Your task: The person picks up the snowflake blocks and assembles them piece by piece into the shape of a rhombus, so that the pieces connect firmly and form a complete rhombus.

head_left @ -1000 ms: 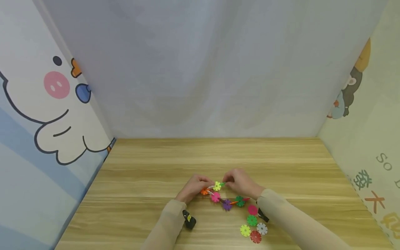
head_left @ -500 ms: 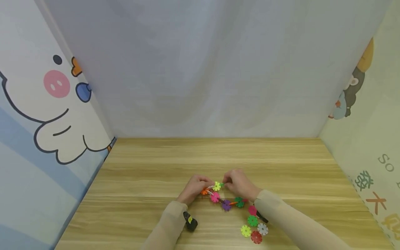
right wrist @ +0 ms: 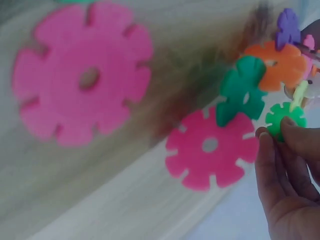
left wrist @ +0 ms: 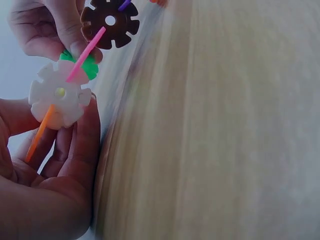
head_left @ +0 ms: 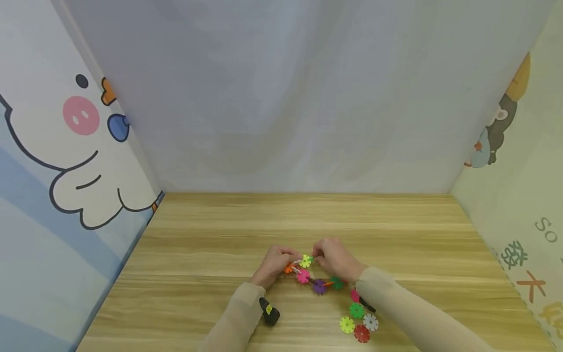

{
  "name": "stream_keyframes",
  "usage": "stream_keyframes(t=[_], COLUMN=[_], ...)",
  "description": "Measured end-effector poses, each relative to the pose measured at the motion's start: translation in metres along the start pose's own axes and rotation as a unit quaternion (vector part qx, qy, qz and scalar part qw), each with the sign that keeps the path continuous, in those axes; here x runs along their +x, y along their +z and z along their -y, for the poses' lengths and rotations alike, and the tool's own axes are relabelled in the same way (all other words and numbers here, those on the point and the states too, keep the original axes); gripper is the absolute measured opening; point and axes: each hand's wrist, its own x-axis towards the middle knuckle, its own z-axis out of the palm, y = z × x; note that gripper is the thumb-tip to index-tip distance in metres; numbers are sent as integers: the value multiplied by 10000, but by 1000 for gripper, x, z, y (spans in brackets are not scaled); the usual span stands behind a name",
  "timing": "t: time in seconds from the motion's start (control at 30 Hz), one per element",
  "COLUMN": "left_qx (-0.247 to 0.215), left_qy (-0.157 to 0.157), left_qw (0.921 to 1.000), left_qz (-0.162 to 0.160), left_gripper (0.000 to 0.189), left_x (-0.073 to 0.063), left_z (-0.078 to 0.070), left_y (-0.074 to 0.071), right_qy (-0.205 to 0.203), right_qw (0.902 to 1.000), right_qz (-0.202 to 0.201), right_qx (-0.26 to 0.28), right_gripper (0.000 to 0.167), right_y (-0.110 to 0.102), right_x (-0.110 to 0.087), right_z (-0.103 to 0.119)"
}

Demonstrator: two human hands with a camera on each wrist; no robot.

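A chain of slotted plastic snowflake discs hangs between my hands, close over the wooden table (head_left: 198,254). My left hand (head_left: 270,267) grips its left end, fingers curled behind a white disc (left wrist: 52,107) that is joined to an orange disc (left wrist: 40,132). A yellow disc (head_left: 305,261) sits between the two hands. With thumb and fingers my right hand (head_left: 337,259) pinches a small green disc (right wrist: 287,112), which meets the yellow one. The chain's other arm runs through pink (head_left: 303,276), purple (head_left: 319,287) and dark green (head_left: 337,283) discs to a pink end disc (right wrist: 192,150), partly hidden by my right sleeve in the head view.
Loose discs lie in front of the right forearm: green (head_left: 357,310), yellow (head_left: 347,324), white (head_left: 371,322), red (head_left: 362,334) and a pink one (head_left: 355,295). A grey curtain (head_left: 281,98) closes the back, and printed panels stand at both sides.
Both hands keep their hold on the chain and stay nearly in place. The right hand has shifted slightly left, and its sleeve now covers more of the chain's pink end disc.
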Motion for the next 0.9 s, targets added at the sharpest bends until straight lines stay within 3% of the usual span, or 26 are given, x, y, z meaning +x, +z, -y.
stream_keyframes(t=[0.47, 0.67, 0.9], left_qx=[545, 528, 450], left_qy=[-123, -83, -124], left_qw=[9968, 9953, 9965], left_qz=[572, 811, 696], left_gripper=[17, 15, 16], left_x=[0, 2, 2], left_z=[-10, -11, -9], left_y=[-3, -3, -4], right_qy=[-121, -167, 4], right_qw=[9999, 9998, 9986], right_qz=[77, -24, -185], right_qx=[-11, -140, 504], right_gripper=[14, 10, 8], right_y=[-5, -5, -24], right_x=[-3, -4, -21], right_z=[-4, -5, -8])
